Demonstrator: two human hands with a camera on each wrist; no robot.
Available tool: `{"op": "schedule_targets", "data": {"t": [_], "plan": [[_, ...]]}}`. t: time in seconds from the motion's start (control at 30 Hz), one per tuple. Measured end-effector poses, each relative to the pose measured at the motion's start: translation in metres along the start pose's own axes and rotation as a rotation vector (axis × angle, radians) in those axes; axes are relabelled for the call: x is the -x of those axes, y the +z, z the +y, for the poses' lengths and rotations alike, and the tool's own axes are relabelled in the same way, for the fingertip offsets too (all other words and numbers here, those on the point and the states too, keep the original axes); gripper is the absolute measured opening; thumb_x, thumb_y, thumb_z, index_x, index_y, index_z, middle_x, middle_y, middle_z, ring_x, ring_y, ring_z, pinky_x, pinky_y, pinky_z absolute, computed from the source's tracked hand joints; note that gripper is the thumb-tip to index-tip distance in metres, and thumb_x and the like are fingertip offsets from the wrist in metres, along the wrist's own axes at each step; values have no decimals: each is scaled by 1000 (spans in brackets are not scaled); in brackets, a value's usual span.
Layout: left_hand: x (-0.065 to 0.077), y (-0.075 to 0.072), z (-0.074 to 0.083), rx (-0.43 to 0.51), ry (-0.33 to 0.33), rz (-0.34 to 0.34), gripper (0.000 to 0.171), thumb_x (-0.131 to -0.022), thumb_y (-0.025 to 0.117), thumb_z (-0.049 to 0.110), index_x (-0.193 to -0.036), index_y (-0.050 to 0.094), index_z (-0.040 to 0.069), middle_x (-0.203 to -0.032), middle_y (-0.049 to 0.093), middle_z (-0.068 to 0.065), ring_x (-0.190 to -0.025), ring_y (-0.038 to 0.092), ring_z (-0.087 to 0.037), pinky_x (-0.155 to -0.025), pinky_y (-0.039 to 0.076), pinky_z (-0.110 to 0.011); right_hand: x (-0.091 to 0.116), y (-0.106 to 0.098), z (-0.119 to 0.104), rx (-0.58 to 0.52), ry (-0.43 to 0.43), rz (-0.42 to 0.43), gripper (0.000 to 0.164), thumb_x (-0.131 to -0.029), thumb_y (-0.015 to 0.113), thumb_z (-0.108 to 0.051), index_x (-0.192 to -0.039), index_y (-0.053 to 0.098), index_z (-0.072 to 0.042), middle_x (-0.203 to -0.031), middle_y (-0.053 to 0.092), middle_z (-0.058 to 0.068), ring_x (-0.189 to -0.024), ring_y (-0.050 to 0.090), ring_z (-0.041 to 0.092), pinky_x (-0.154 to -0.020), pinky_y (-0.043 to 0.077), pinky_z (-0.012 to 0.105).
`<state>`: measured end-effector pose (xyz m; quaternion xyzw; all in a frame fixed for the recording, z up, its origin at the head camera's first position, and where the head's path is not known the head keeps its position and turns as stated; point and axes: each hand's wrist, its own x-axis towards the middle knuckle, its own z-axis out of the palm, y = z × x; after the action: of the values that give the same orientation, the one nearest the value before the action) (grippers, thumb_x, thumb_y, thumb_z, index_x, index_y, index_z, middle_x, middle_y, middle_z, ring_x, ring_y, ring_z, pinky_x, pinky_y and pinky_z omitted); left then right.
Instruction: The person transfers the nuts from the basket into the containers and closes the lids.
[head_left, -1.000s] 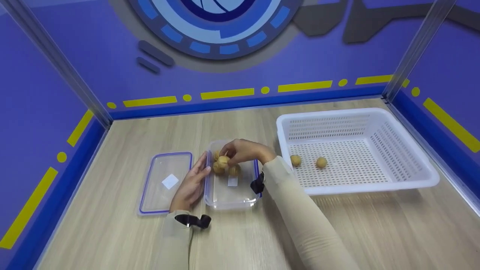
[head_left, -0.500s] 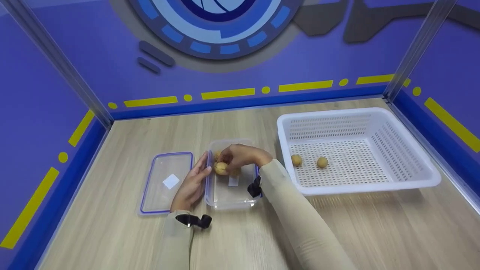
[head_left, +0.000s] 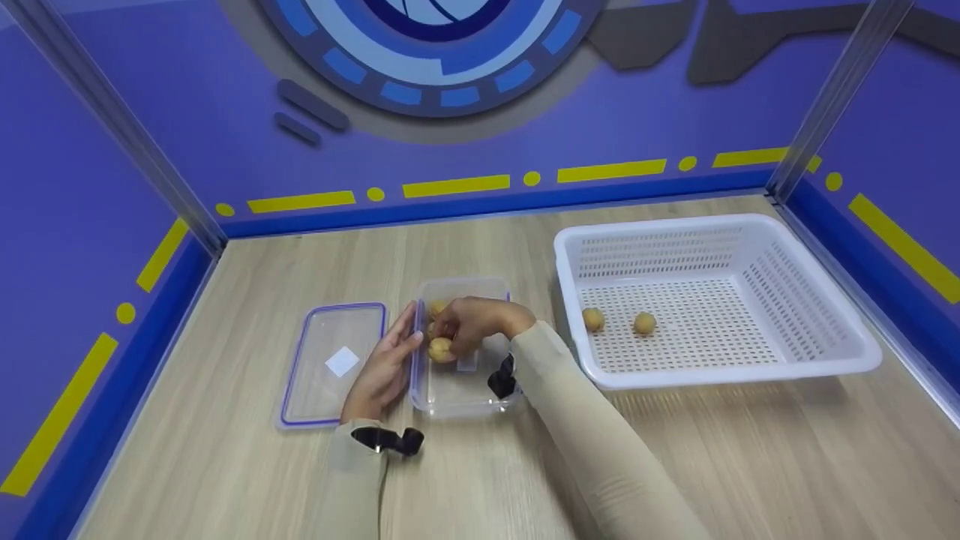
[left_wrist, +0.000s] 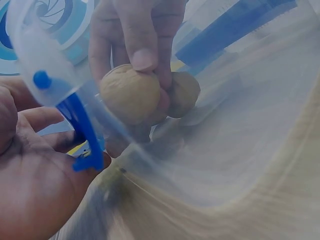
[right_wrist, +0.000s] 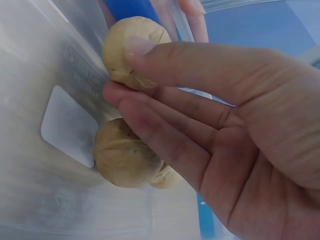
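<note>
My right hand (head_left: 472, 326) is over the clear plastic food container (head_left: 461, 409), pinching a walnut (right_wrist: 132, 50) between thumb and fingers near its left wall. Beneath those fingers, another walnut (right_wrist: 125, 155) lies in the container beside a white label (right_wrist: 67, 125); more walnuts farther back are partly hidden by the hand. My left hand (head_left: 382, 371) rests along the outside of the container's left wall, its fingers extended and thumb near the rim. In the left wrist view, the left palm (left_wrist: 45, 185) is beside a clear flap with a blue strip (left_wrist: 82, 130).
A clear lid (head_left: 322, 390) with a blue edge and a white square lies flat to the left. On the right stands a white perforated basket (head_left: 720, 371), holding two walnuts (head_left: 644, 324) near its left side. Blue-purple panels enclose the wooden table (head_left: 480, 480).
My right hand has moved toward the near end inside the container, bringing the pinched walnut down along the left wall. The left hand, lid and basket have stayed put.
</note>
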<state>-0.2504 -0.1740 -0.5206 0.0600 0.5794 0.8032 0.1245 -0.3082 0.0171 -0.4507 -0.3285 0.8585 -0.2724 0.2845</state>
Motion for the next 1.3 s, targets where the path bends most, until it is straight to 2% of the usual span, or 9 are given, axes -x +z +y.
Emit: {"op": "schedule_targets", "data": {"t": [0.1, 0.23, 0.47, 0.63, 1.0, 1.3], "plan": [[0, 0, 0, 13, 14, -24, 70, -98, 48, 4, -154, 6, 5, -163, -5, -9, -150, -10, -22, -123, -6, -36, 0, 1, 0, 21, 11, 2, 32, -79, 73, -7, -110, 71, -12, -96, 69, 1, -75, 58, 9, -65, 50, 20], [-1, 0, -1, 37, 25, -40, 69, -98, 45, 1, -154, 4, 3, -163, -5, -10, -150, -10, -23, -123, -6, -36, -1, 1, -1, 44, 27, -4, 32, -79, 75, -10, -111, 72, -16, -102, 70, 3, -81, 62, 10, -70, 53, 23], [-1, -1, -1, 32, 30, -45, 67, -98, 41, 0, -154, 4, 4, -163, -6, -11, -149, -11, -24, -122, -8, -38, -1, 2, -4, 98, 62, -63, 36, -80, 77, -16, -116, 71, -18, -112, 70, 5, -97, 64, 15, -88, 54, 31], [0, -1, -1, 24, 29, -44, 67, -99, 41, 1, -154, 4, 4, -163, -6, -10, -149, -11, -24, -122, -7, -38, -1, 3, -4, 77, 80, -97, 39, -81, 76, -14, -120, 68, -15, -116, 68, 6, -101, 62, 17, -94, 52, 35], [0, -2, -2, 19, 11, -31, 67, -99, 42, 1, -155, 5, 6, -163, -6, -9, -149, -12, -24, -122, -7, -39, 0, 3, -6, 46, 93, -92, 39, -81, 75, -8, -119, 69, -14, -115, 69, 6, -103, 63, 18, -94, 52, 35], [0, 0, -1, 4, 30, -46, 67, -99, 43, 2, -154, 4, 4, -163, -7, -11, -149, -12, -24, -122, -7, -37, -1, 2, -6, 64, 78, -110, 41, -81, 74, -6, -121, 68, -12, -110, 70, 4, -88, 57, 9, -85, 52, 28]]}}
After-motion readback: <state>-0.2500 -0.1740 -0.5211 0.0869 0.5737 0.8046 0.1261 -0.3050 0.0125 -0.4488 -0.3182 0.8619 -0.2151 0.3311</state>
